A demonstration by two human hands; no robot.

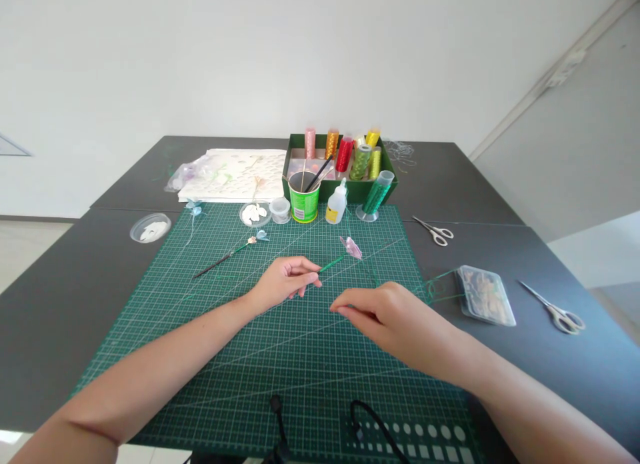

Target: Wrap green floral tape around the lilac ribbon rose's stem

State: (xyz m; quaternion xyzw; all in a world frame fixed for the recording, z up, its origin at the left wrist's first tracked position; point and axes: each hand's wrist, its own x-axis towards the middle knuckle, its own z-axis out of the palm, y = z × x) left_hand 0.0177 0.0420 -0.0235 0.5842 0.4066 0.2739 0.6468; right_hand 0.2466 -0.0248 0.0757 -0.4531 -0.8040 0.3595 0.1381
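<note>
Two pairs of scissors (556, 316) lie at the right of the frame, beside one clear plastic case (486, 295). Two round dishes (150, 228) hold white pieces, at left and upper centre-left. Upper centre has one lidded tub (280, 211), one green can (304, 201), one bottle (337, 204) and one green box (340, 192) with six coloured spools (344, 154) and a pale, partly hidden one; one green spool (378, 193) stands outside. One lilac flower (353, 248) shows near the centre, two blue flowers (194, 209) further left.

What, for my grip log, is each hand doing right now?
Left hand: pinching a green stem.
Right hand: closed in a pinch; whether on anything, can't be told.
</note>
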